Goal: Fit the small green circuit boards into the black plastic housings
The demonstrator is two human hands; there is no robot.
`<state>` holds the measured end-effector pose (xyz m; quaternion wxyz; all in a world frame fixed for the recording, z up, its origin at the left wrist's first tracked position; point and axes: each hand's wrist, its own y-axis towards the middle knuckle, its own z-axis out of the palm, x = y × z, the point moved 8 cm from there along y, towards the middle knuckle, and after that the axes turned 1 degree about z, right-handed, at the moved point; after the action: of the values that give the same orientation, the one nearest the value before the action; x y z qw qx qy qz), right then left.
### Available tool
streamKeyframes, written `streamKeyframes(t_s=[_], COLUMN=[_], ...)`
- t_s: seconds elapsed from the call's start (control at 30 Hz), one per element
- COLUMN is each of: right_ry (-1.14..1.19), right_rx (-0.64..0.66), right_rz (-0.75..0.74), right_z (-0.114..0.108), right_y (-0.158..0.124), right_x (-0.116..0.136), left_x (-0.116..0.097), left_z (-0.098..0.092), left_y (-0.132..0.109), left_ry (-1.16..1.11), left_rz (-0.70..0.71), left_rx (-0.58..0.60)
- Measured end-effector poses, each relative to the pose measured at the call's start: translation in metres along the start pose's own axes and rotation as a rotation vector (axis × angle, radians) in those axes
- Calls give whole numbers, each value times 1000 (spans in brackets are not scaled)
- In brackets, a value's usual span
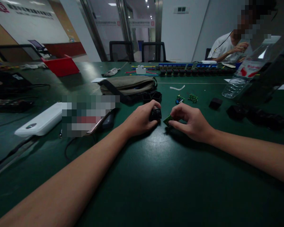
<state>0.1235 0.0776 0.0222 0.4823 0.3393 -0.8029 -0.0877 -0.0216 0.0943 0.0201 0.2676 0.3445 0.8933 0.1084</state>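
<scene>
My left hand is closed around a small black plastic housing, whose near side faces right. Between the thumb and fingers of my right hand is a green circuit board, tilted, a short gap away from the housing. Just beyond my hands lie a circuit board with a blue part and another small green board. Several open black housings stand behind my left hand.
A grey-green bag lies behind my hands. To the left are a white power bank, a phone and a red bin. A plastic bottle and black blocks stand right. A person sits across the table.
</scene>
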Motion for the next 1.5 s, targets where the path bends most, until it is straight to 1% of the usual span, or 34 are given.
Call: streamKeyframes(t_s=[0.13, 0.3, 0.53, 0.67, 0.77, 1.03, 1.3, 1.5], right_ry=[134, 202, 196, 157, 155, 296, 305, 289], right_rx=[-14, -39, -64, -98, -128, -82, -65, -51], right_rz=[139, 208, 221, 202, 216, 295, 331, 334], right_z=[-1, -1, -2, -5, -7, -2, -3, -4], right_y=[1, 4, 5, 6, 5, 6, 6, 7], right_x=[-12, -18, -23, -20, -21, -26, -33, -32], left_x=[-3, -7, -8, -6, -5, -4, -3, -2], left_z=[2, 3, 4, 4, 5, 6, 5, 7], left_y=[0, 0, 0, -2, -2, -2, -2, -2], left_ry=[0, 5, 1, -15, -31, -32, -47, -66], left_rz=[23, 27, 41, 20, -5, -30, -43, -83], left_rx=[19, 45, 60, 69, 75, 88, 68, 76])
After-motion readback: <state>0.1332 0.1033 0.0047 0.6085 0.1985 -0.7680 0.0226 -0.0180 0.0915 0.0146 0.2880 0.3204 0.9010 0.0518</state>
